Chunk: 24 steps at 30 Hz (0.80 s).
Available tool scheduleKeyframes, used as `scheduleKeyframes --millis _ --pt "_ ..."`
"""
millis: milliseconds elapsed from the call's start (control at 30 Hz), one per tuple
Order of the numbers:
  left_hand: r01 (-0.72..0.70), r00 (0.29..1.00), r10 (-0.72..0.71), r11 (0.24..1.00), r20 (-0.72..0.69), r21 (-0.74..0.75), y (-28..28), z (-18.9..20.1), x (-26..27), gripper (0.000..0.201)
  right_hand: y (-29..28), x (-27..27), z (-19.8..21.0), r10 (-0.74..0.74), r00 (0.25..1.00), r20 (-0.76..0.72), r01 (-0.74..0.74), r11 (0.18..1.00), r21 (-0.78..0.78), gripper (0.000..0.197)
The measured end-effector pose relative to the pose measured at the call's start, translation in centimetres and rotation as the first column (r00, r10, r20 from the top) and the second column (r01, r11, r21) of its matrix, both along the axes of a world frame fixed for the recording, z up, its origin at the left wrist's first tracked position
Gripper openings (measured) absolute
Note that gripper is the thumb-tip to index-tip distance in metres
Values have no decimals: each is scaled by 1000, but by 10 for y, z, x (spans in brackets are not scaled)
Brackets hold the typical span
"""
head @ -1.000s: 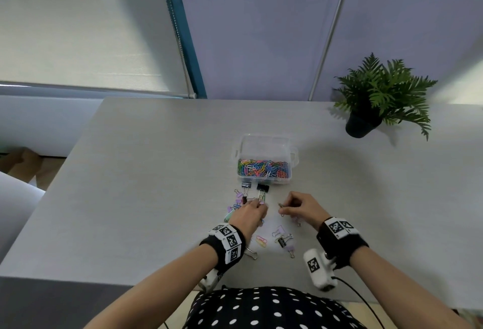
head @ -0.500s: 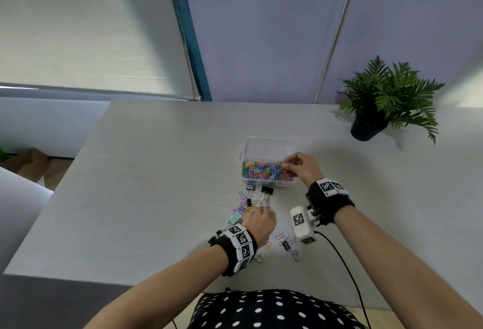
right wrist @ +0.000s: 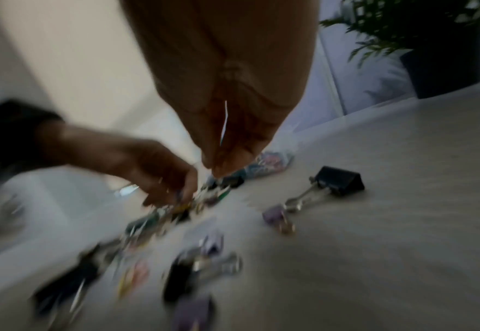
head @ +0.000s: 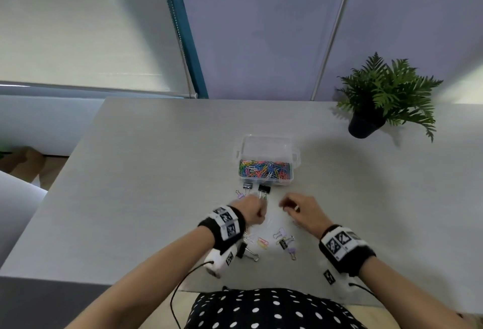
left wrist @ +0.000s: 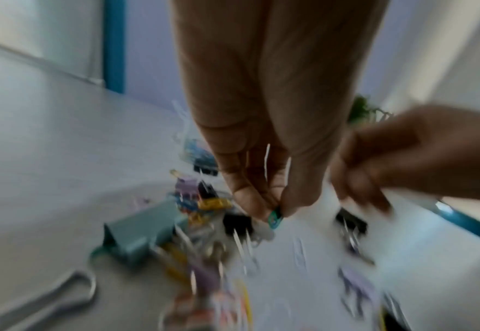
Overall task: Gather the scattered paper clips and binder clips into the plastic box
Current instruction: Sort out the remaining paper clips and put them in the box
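L hand [left wrist: 261, 143] is pinching a small teal paper clip [left wrist: 275, 216] between thumb and fingertip, just above the scattered pile [head: 264, 234] on the counter [head: 136, 185]. R hand [head: 300, 210] is hanging over the pile w/ fingers bunched together pointing down; can't tell if anything is in them, too blurred.

Plastic box [head: 266, 161] is sitting on the counter just beyond both hands, lid off, already holding a heap of coloured paper clips. Two black binder clips [head: 257, 189] are lying just in front of its near wall. More binder clips, lilac and black, are lying near the wrists, plus a big teal binder clip [left wrist: 139, 235] beside the L hand.

Doing it well, imo: keep the pinch tight on the teal clip, lift clear before carrying so it isn't snagging neighbours, release low over the box. The R hand should prob be going for the wire handles of a binder clip, easier to grab than the flat body.

Box's long axis is running left-right across the view, opening facing up. The black binder clips by the box are pointing their handles toward the person.
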<state>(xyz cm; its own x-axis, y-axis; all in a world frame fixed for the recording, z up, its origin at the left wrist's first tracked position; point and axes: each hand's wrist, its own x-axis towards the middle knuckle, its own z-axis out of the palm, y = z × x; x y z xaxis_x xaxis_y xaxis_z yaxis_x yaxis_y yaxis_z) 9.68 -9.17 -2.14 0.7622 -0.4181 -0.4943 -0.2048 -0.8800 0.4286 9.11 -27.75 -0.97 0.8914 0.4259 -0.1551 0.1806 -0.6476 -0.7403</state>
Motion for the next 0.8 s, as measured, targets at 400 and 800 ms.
scheduleKeyframes --millis 400,800 --pt "-356 895 406 900 186 -254 29 43 99 21 49 -35 -23 304 948 97 -209 822 -530 81" --pt "-103 971 146 971 191 -214 36 36 28 17 46 -34 -32 270 961 58 -230 900 -370 18"
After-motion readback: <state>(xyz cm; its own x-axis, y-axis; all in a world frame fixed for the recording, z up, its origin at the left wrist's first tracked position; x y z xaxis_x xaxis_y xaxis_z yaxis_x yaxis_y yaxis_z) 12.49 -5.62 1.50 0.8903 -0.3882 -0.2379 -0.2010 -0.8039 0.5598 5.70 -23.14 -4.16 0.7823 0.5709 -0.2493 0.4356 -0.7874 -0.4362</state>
